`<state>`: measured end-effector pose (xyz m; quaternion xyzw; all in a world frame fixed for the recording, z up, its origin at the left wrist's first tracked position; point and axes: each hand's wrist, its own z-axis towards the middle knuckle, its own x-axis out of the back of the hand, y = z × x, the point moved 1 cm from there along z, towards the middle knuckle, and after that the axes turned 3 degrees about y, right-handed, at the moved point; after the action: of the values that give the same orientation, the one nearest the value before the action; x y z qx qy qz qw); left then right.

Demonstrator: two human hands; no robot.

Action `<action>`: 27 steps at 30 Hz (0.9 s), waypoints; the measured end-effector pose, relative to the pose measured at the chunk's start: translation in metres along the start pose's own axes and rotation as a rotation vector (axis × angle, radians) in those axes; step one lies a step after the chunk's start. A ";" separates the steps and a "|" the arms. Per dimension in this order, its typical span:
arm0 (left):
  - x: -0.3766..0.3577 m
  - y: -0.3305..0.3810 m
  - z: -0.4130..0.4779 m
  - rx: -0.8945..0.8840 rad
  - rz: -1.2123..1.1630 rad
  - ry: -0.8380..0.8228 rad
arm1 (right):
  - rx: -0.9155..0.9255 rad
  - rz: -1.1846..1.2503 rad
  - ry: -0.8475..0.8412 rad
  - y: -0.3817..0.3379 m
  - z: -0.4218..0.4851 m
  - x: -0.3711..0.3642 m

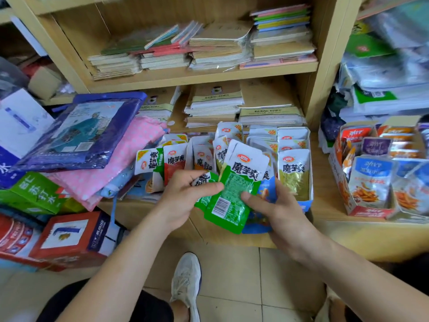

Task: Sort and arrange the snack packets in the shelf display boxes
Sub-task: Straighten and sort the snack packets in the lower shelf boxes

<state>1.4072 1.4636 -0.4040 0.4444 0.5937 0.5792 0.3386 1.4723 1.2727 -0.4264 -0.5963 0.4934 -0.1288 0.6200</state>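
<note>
We are facing the wooden shelf (209, 77), whose display box (311, 182) is sitting packed at the ledge's near edge, a bare strip parting it from the orange box (369, 213) on the right. Just nearer, our left hand (183, 196) and right hand (278, 212) are holding the green packets (232, 196), fingers (202, 189) clamped on them.

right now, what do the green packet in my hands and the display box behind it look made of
The green packet: probably glossy plastic film, given its sheen and sealed edges. The display box: seemingly thin printed cardboard, with stiff, matte, white-edged walls.
</note>
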 end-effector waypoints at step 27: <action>-0.031 -0.011 -0.013 -0.527 0.698 0.002 | -0.194 0.261 0.046 -0.005 0.005 0.018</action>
<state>1.4056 1.4314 -0.4167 0.5162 0.2402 0.7910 0.2239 1.4870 1.2608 -0.4313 -0.5811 0.5908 -0.0126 0.5596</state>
